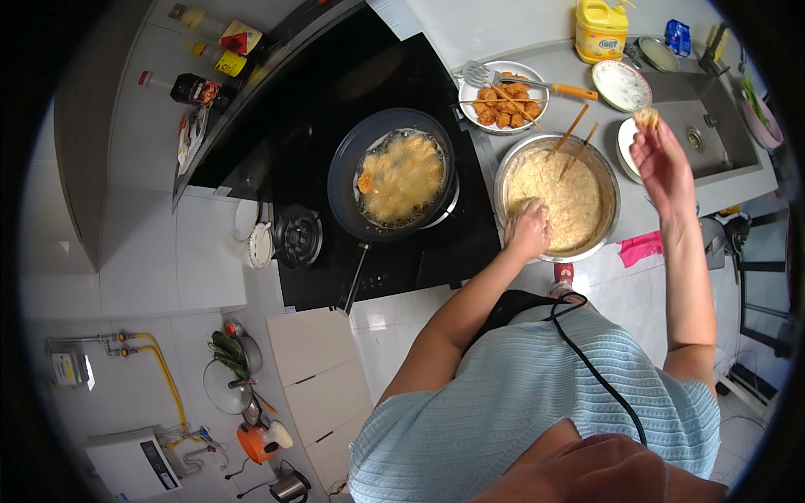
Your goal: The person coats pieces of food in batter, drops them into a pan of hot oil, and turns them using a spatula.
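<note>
My left hand (529, 231) is at the near left rim of a large metal bowl (613, 220), its fingers in or against the pale batter (569, 204); whether they close on any batter is hidden. Two wooden chopsticks (573, 129) stand in the batter. My right hand (663, 165) is raised right of the bowl, near the sink, with a small browned piece of food (646, 117) at its fingertips. Left of the bowl, battered pieces (405, 179) fry in bubbling oil in a dark frying pan (343, 163) on the black cooktop (465, 251).
Behind the bowl, a white plate (465, 113) holds fried pieces, skewers or chopsticks and a slotted turner (569, 91). A patterned bowl (621, 85), a white bowl (626, 148) and a yellow detergent jug (600, 31) stand near the sink (723, 119). The pan handle (355, 276) reaches the cooktop's front edge.
</note>
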Motion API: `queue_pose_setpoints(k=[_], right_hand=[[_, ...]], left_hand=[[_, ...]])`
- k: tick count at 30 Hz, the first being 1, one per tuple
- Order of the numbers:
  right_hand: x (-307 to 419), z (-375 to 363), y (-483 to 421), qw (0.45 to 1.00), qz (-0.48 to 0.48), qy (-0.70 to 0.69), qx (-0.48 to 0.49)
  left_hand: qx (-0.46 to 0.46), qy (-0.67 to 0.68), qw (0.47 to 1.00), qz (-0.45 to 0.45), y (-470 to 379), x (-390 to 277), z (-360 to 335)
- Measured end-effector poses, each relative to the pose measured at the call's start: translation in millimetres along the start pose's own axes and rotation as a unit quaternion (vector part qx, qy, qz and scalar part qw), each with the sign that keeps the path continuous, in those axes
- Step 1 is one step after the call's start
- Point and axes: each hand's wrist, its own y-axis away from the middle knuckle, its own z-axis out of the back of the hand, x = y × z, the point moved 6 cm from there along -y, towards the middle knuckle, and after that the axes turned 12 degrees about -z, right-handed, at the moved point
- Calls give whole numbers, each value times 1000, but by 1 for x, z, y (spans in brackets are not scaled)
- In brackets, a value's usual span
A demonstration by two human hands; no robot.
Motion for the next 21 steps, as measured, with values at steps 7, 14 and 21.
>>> queue_pose_setpoints(k=[7, 14, 21], right_hand=[[11, 88, -127, 970, -57, 167, -165], [-84, 125, -233, 882, -310, 338, -105], [-149, 105, -289, 815, -328, 478, -9]], left_hand=[[-39, 4, 999, -15, -4, -1, 4], [-84, 15, 996, -11, -2, 3, 1], [-61, 10, 998, 28, -7, -2, 12]])
